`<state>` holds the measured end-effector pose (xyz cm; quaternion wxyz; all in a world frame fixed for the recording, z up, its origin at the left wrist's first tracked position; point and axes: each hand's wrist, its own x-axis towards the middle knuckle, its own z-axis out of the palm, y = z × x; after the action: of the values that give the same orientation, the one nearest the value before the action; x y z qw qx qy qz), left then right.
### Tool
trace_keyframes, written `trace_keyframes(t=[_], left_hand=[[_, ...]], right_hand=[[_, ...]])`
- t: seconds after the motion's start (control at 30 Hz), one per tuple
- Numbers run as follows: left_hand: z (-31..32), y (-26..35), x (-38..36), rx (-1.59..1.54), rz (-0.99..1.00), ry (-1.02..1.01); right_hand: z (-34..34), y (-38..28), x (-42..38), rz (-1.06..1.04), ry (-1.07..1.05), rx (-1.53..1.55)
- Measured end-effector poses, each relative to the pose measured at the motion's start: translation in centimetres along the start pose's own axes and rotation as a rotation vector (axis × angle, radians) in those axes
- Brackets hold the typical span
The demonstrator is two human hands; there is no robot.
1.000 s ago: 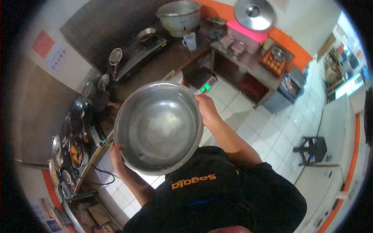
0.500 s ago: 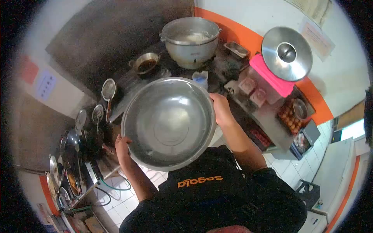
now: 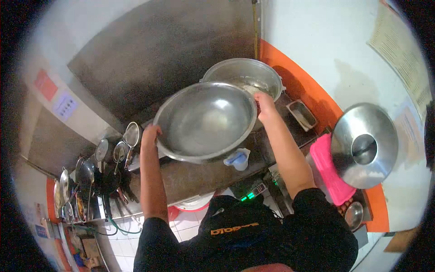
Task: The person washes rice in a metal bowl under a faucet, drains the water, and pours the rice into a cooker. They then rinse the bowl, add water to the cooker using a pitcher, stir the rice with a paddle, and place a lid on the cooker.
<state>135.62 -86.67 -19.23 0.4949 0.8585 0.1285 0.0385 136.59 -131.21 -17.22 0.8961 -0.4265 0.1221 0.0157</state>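
Observation:
A wide, shallow metal basin [image 3: 201,122] hangs tilted in the air, with nothing visible inside it. My left hand [image 3: 152,134] grips its left rim, and my right hand [image 3: 264,105] holds the upper right rim. Just behind the basin stands a large metal pot [image 3: 244,72] with something whitish in it; the basin covers its lower front. Below the basin's right edge, on the counter, is a translucent plastic cup [image 3: 240,161] with something blue at it.
A small rectangular tray [image 3: 301,115] sits right of the pot. Farther right, a large round lid [image 3: 364,145] leans beside a pink cloth [image 3: 327,167]. Strainers [image 3: 132,134] and pans line the left side. A scale display [image 3: 253,192] glows green near my apron.
The basin, in both my hands, has moved up and away from my body and now overlaps the pot's front. The camera view has shifted, so the lid and pink cloth appear lower.

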Motion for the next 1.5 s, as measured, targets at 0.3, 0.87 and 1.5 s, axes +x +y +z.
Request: trace_keyframes(t=[0.3, 0.87, 1.5], left_hand=[[9.0, 11.6, 12.3, 0.107, -0.107, -0.088], [16.8, 18.0, 25.4, 0.737, 0.348, -0.185], [22.5, 25.9, 18.3, 0.410, 0.689, 0.158]], right_hand=[[-7.2, -1.1, 12.8, 0.051, 0.261, 0.118], [-11.9, 10.8, 14.9, -0.017, 0.303, 0.049], [-0.6, 10.7, 12.0, 0.334, 0.397, 0.402]])
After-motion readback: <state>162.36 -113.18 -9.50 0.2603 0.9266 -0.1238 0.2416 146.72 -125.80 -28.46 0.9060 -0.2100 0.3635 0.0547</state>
